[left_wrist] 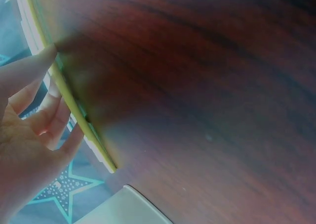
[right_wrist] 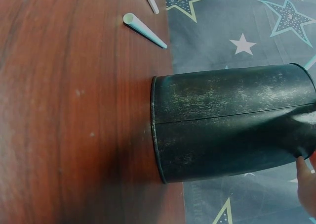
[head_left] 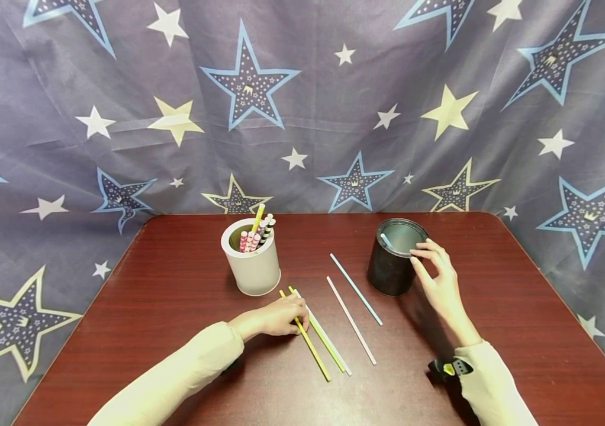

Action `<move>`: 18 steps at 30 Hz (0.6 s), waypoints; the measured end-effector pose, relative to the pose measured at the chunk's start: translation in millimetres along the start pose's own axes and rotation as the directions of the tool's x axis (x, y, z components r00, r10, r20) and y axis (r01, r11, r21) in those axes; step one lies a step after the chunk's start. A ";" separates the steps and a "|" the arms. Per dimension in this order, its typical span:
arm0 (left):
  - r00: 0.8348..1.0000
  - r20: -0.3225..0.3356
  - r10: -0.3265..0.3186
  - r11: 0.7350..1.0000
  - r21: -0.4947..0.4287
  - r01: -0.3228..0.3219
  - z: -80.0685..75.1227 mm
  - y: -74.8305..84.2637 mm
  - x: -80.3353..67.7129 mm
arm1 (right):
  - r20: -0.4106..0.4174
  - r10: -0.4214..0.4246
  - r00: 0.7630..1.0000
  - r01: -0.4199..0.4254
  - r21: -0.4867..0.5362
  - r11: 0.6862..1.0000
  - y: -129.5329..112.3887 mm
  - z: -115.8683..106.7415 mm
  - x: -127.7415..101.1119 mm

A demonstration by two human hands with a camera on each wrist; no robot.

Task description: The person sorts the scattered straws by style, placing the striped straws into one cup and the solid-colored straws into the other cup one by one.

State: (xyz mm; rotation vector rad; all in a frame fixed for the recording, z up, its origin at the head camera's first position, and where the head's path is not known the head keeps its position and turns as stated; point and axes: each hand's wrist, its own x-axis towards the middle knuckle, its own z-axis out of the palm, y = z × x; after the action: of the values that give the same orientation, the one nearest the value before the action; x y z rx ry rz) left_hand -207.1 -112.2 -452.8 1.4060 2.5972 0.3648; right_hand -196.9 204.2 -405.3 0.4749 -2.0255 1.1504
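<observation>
My left hand (head_left: 283, 316) is over the table at the left end of a small group of straws. Its thumb and fingertips pinch a yellow straw (head_left: 315, 355). A green straw (head_left: 329, 346) and a white straw (head_left: 338, 355) lie close beside that one. In the left wrist view, the yellow straw (left_wrist: 71, 100) runs between thumb and fingers. My right hand (head_left: 441, 284) holds the rim of a black can (head_left: 390, 272), fingertips over the edge and thumb outside. Inside the can leans a light blue straw (head_left: 386, 241). The right wrist view shows the can's side (right_wrist: 227, 125) and only part of the thumb.
A white cup (head_left: 257, 272) with several patterned straws and a yellow one stands at the back left. Between the hands lie a pink straw (head_left: 351, 319) and a blue straw (head_left: 356, 289). A star-patterned curtain (head_left: 302, 106) hangs behind the brown table (head_left: 174, 260).
</observation>
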 end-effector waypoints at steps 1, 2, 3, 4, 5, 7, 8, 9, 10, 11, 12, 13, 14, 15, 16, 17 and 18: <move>1.000 0.001 0.001 1.000 0.000 -0.001 -0.2 0.0 0.2 | 0.000 0.001 1.000 -0.001 0.000 1.000 0.1 0.0 -0.1; 1.000 0.003 -0.001 1.000 0.000 0.001 -0.6 0.1 0.4 | 0.000 0.000 1.000 0.000 0.001 1.000 0.1 0.1 -0.2; 1.000 0.005 -0.002 1.000 -0.001 0.002 -0.9 0.0 0.5 | 0.000 -0.001 1.000 0.001 0.002 1.000 0.2 0.2 -0.2; 1.000 0.006 -0.004 1.000 -0.003 0.004 -1.3 0.2 0.6 | 0.000 -0.003 1.000 0.003 0.004 1.000 0.3 0.2 -0.4; 1.000 0.007 -0.006 1.000 -0.008 0.006 -1.5 0.1 0.8 | 0.000 -0.004 1.000 0.004 0.004 1.000 0.4 0.2 -0.5; 1.000 0.003 -0.008 1.000 -0.015 0.008 -1.8 -0.3 0.7 | 0.000 -0.004 1.000 0.004 0.006 1.000 0.7 0.3 -0.7; 1.000 -0.003 -0.010 1.000 -0.016 0.010 -2.1 -0.5 0.7 | 0.000 -0.003 1.000 0.003 0.007 1.000 0.9 0.2 -0.7; 1.000 -0.011 -0.008 1.000 -0.018 0.008 -2.2 -0.8 0.5 | 0.002 -0.001 1.000 0.001 0.006 1.000 1.1 0.1 -0.7; 1.000 -0.022 -0.007 1.000 -0.020 0.006 -2.3 -0.9 0.4 | 0.004 0.000 1.000 0.000 0.004 1.000 1.3 0.0 -0.6; 0.999 -0.035 -0.008 1.000 -0.021 0.007 -2.6 -1.0 0.2 | 0.006 0.002 1.000 -0.002 0.003 1.000 1.5 -0.1 -0.5; 0.999 -0.047 -0.011 1.000 -0.020 0.010 -2.8 -1.1 0.0 | 0.007 0.006 1.000 -0.006 0.003 1.000 1.6 -0.3 -0.3; 0.998 -0.062 -0.016 1.000 -0.024 0.014 -3.4 -0.7 -0.3 | 0.008 0.009 1.000 -0.009 0.002 1.000 1.8 -0.4 -0.3; 0.997 -0.076 -0.022 0.999 -0.029 0.020 -4.1 -0.2 -0.5 | 0.009 0.008 1.000 -0.008 0.001 1.000 2.1 -0.5 -0.2; 0.996 -0.090 -0.027 0.999 -0.036 0.024 -5.0 0.5 -0.7 | 0.009 0.007 1.000 -0.007 0.000 1.000 2.2 -0.5 -0.1; 0.994 -0.103 -0.032 0.999 -0.043 0.028 -6.0 1.0 -0.8 | 0.007 0.006 1.000 -0.006 -0.001 1.000 2.4 -0.5 -0.1; 0.992 -0.117 -0.035 0.998 -0.055 0.029 -7.1 1.6 -0.8 | 0.005 0.003 1.000 -0.003 -0.001 1.000 2.5 -0.4 -0.1; 0.991 -0.132 -0.035 0.997 -0.070 0.026 -8.3 2.1 -0.8 | 0.003 0.002 1.000 -0.002 0.000 1.000 2.7 -0.3 -0.2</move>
State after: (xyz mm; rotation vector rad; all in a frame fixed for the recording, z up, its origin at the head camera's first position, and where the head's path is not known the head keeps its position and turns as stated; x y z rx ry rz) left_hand -207.1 -112.9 -444.2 1.3615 2.6792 0.5555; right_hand -198.3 205.8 -406.9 0.4744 -2.0286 1.1524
